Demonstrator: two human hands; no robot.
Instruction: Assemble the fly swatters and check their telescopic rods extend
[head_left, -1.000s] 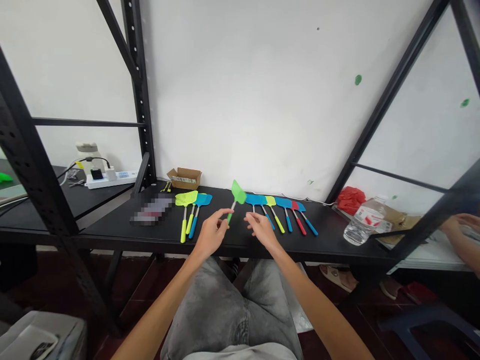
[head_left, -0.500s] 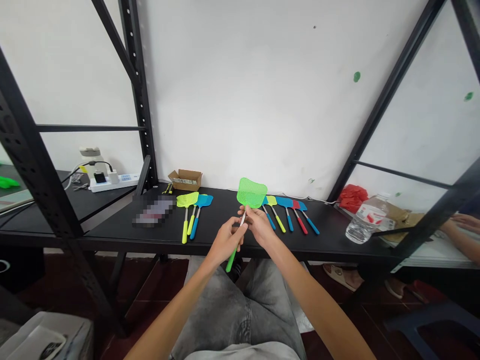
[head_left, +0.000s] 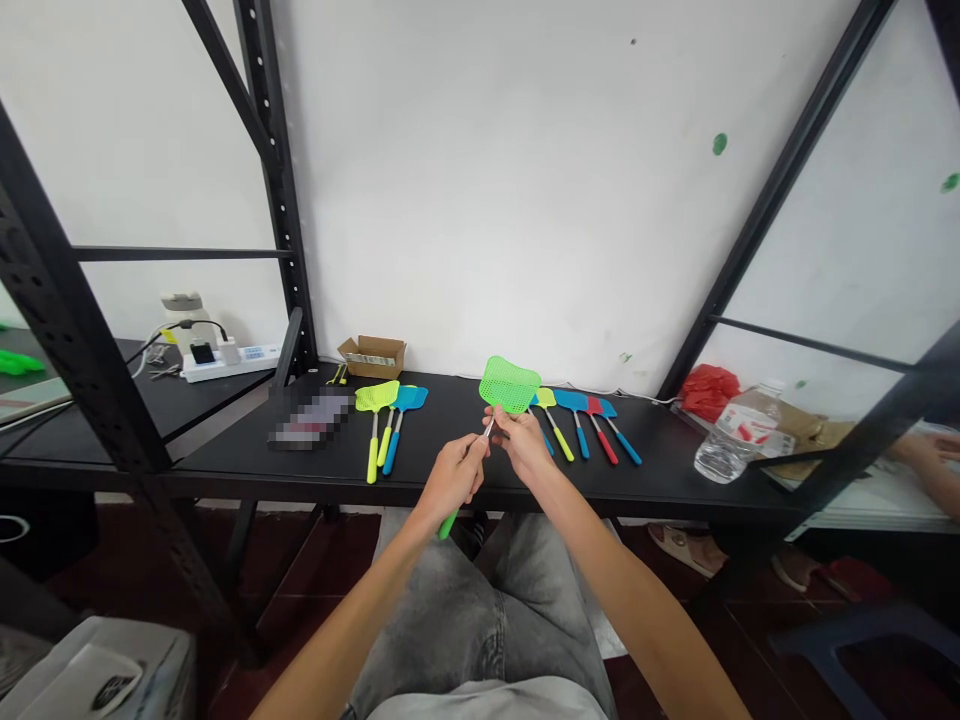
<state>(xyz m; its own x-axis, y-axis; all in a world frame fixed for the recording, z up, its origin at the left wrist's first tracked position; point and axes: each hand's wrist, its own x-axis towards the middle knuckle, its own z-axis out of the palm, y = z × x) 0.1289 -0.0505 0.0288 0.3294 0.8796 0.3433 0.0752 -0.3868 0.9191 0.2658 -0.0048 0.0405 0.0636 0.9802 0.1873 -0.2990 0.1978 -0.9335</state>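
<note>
A green fly swatter (head_left: 510, 386) is held between both hands above the front edge of the black table (head_left: 300, 470). My left hand (head_left: 454, 474) is closed round its metal shaft, and the tip of the green handle pokes out below. My right hand (head_left: 519, 440) pinches the swatter where shaft and head meet. To the right lie several fly swatters in a row, among them a yellow one (head_left: 557, 430), a blue one (head_left: 574, 405) and a red one (head_left: 604, 435). On the left rest a yellow-green swatter (head_left: 376, 398) and a blue swatter (head_left: 410, 399), with another yellow-green handle between them.
A small open cardboard box (head_left: 373, 355) stands against the wall. Left of the swatters is a blurred-out item (head_left: 311, 418). At the right are a clear plastic bottle (head_left: 739, 435) and a red plastic bag (head_left: 709, 390); another person's hand (head_left: 926, 450) shows beyond the black post.
My left hand has tightened round the shaft, and the handle end has swung to the left. The swatter head tilts flatter and sits slightly farther right.
</note>
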